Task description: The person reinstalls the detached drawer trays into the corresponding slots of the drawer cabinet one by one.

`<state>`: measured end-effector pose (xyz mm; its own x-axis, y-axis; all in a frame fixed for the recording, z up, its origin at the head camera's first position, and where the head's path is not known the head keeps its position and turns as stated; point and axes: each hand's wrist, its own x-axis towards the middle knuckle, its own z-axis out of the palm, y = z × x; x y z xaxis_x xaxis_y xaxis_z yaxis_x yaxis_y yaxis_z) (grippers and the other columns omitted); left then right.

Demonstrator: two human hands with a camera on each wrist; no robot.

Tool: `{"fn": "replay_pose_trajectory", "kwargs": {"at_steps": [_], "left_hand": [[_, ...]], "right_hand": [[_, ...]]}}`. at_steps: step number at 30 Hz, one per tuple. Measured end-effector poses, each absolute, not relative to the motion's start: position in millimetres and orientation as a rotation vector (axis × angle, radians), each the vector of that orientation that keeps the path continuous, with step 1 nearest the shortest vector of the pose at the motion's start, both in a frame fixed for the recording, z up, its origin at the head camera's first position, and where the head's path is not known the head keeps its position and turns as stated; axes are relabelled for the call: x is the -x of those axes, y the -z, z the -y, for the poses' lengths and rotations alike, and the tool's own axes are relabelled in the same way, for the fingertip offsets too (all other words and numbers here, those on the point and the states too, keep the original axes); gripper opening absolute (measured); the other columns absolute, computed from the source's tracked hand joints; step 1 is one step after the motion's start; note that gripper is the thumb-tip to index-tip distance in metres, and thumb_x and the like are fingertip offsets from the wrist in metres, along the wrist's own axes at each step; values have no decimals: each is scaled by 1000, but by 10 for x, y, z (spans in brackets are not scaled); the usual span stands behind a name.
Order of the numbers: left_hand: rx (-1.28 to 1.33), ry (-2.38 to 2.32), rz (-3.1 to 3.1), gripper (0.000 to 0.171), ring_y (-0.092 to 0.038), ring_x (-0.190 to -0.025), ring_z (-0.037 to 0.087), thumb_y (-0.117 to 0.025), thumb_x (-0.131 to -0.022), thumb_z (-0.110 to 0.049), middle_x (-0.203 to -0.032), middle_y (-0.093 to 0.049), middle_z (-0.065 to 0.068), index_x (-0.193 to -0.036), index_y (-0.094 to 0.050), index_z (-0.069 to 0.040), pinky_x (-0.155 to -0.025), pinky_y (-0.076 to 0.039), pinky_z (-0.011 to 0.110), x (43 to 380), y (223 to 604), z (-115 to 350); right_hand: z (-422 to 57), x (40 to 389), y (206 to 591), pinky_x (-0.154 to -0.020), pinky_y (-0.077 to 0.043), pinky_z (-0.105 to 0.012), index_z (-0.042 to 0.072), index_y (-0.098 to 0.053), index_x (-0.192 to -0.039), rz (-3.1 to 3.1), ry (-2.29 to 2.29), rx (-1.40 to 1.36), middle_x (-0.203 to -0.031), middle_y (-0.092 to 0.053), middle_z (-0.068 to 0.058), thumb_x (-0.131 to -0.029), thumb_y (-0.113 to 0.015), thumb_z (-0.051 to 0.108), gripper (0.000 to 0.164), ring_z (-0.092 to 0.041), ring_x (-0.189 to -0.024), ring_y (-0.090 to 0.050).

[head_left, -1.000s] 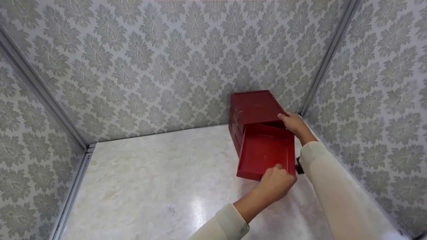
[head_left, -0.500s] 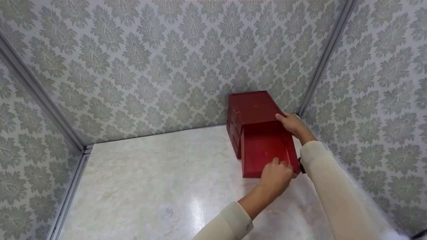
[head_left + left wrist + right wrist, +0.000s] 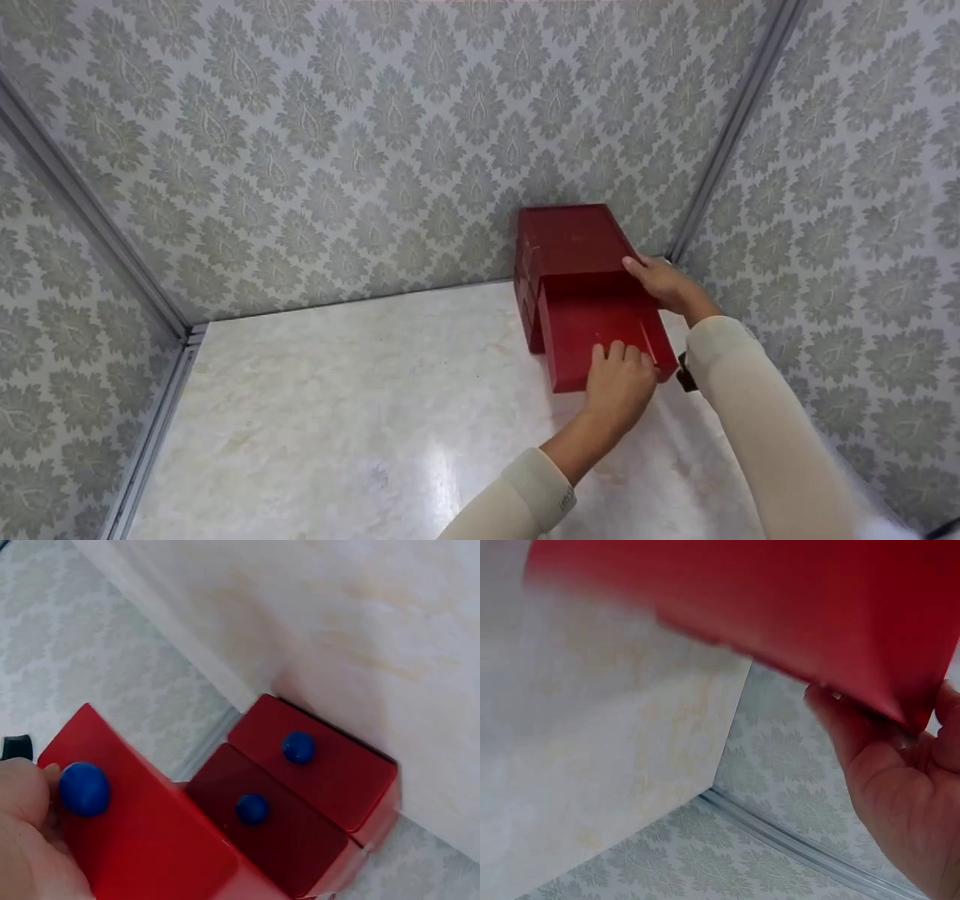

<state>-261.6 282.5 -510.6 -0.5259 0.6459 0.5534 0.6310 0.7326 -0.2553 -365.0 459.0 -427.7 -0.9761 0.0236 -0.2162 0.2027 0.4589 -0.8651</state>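
A dark red drawer cabinet (image 3: 574,232) stands at the back right of the tabletop. Its top drawer (image 3: 592,322) is pulled far out, with a bare inside. My left hand (image 3: 621,382) grips that drawer's front, fingers over the front wall; in the left wrist view my thumb side lies against its blue knob (image 3: 84,789). Two lower drawer fronts, each with a blue knob (image 3: 298,747), are closed under it. My right hand (image 3: 666,285) holds the cabinet's upper right front edge, thumb on top; the right wrist view has the fingers around a red corner (image 3: 911,709).
A pale marbled tabletop (image 3: 345,405) spreads to the left. Patterned wall panels (image 3: 405,150) rise close behind the cabinet and on both sides, with a grey metal strip (image 3: 731,142) at the right corner. A small dark object (image 3: 686,373) shows beside my right sleeve.
The top drawer has swung from askew to nearly straight, its front shifting right and slightly inward with my left hand. My right hand keeps its hold on the cabinet.
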Motion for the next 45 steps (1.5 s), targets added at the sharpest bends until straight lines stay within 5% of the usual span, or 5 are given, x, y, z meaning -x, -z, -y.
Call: {"fn": "replay_pose_trajectory", "kwargs": {"at_steps": [7,22,30,36,45], "left_hand": [[986,-9,2279,20,-56,-106,19,-62,-99,-33,-109,-65,-4,-113,-69,-22,-93,-46,51,2633,5017,-2786],[859,173,1951,17,-60,-64,11,-69,-88,-13,-71,-66,-6,-74,-71,-23,-54,-48,24,2669,5009,-2589],[889,200,1989,12,-64,-77,11,-69,-90,-16,-87,-72,-4,-99,-77,-17,-55,-51,23,2680,5059,-2547],[901,154,2108,31,-70,-107,17,-65,-97,-22,-123,-73,3,-127,-69,-16,-79,-59,30,2769,5116,-2547],[1009,41,2570,95,-27,-156,25,-73,-91,-39,-173,-13,1,-165,-13,-28,-119,-34,57,2989,5185,-2465]], "right_hand": [[-4576,3645,4243,-114,-38,-61,13,-12,-165,-2549,1498,-232,-156,-37,-29,-112,-31,41,63,-46,-141,-42],[-4561,3628,4171,-115,-38,-59,14,-14,-165,-2540,1435,-304,-158,-36,-26,-112,-29,43,62,-44,-143,-41],[-4547,3642,4191,-113,-40,-58,13,-17,-164,-2569,1418,-299,-156,-38,-28,-112,-29,41,61,-45,-139,-45],[-4564,3647,4196,-115,-38,-57,12,-14,-165,-2623,1353,-311,-160,-33,-27,-112,-29,43,63,-43,-142,-42],[-4568,3660,4205,-116,-37,-59,13,-9,-165,-2607,1339,-315,-163,-28,-28,-111,-30,44,65,-44,-145,-38]]}}
